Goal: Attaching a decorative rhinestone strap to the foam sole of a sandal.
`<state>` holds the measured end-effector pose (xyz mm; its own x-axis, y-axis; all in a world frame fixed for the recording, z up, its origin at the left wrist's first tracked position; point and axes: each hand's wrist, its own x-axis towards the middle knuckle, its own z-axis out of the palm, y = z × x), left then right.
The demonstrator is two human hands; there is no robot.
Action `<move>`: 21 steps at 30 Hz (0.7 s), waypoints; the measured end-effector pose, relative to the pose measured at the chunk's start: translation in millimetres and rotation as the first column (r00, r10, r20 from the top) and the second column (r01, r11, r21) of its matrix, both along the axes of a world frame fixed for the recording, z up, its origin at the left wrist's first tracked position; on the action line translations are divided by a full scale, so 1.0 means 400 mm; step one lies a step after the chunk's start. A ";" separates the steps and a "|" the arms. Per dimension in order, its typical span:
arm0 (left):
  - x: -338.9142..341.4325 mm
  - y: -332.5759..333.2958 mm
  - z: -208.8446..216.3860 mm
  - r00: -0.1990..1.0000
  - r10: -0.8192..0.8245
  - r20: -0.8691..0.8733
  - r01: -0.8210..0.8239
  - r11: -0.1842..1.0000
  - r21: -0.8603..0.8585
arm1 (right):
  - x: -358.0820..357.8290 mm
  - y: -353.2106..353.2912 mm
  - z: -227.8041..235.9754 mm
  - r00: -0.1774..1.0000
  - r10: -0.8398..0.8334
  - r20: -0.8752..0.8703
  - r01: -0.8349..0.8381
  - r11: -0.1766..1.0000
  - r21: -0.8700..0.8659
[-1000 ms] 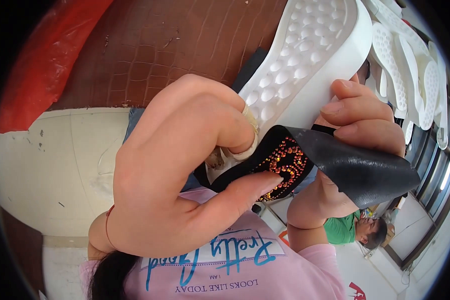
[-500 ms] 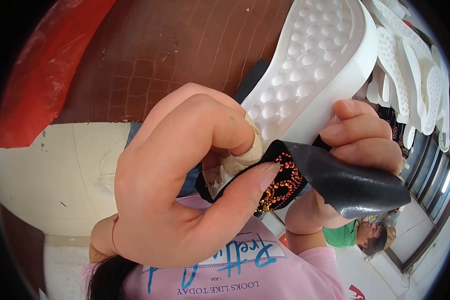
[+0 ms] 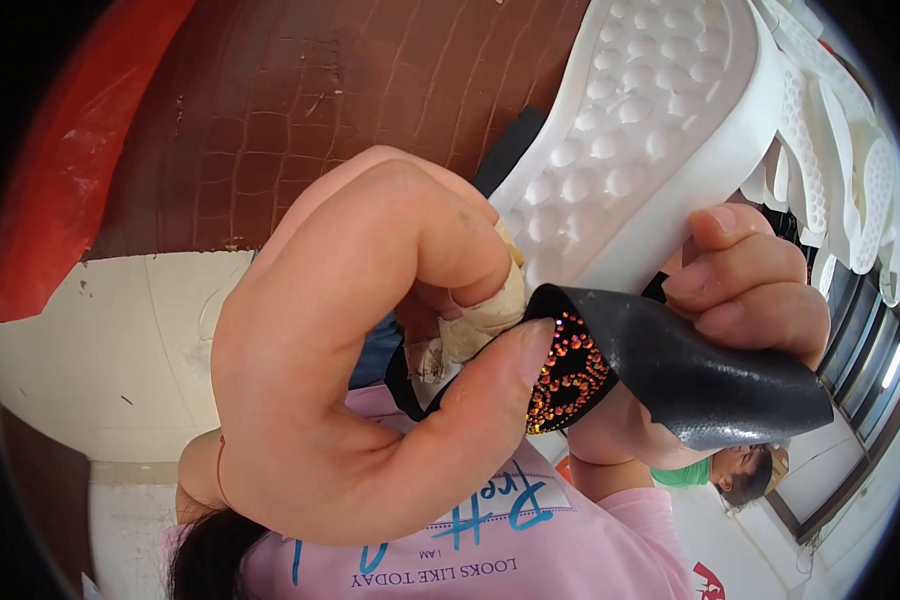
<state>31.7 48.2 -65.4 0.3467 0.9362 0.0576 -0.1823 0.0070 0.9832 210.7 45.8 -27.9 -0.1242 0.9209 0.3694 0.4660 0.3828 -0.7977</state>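
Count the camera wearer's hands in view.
2: left hand, pinching the studded black strap; right hand, partly hidden behind that strap. Some fingers are covered, but neither hand is.

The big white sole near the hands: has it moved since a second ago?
Yes, slightly right: judged against the brown surface, the white sole has drawn away from the red sheet at the left.
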 end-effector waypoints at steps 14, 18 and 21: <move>0.017 -0.027 0.030 0.990 0.037 0.135 0.012 0.938 -0.348 | 0.021 -0.015 0.012 0.996 0.070 0.049 -0.070 0.998 0.000; 0.016 -0.007 0.034 0.977 0.014 0.215 0.086 0.887 -0.453 | 0.018 -0.018 0.016 0.996 0.034 0.077 -0.033 0.999 -0.011; 0.012 0.003 0.036 0.962 0.010 0.272 0.140 0.840 -0.524 | 0.015 -0.017 0.017 0.999 0.023 0.043 -0.022 0.999 -0.025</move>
<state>36.6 49.3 -51.1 0.4509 0.8212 -0.3497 -0.4045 0.5372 0.7401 216.7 39.0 -21.2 -0.1605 0.9265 0.3404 0.4915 0.3741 -0.7864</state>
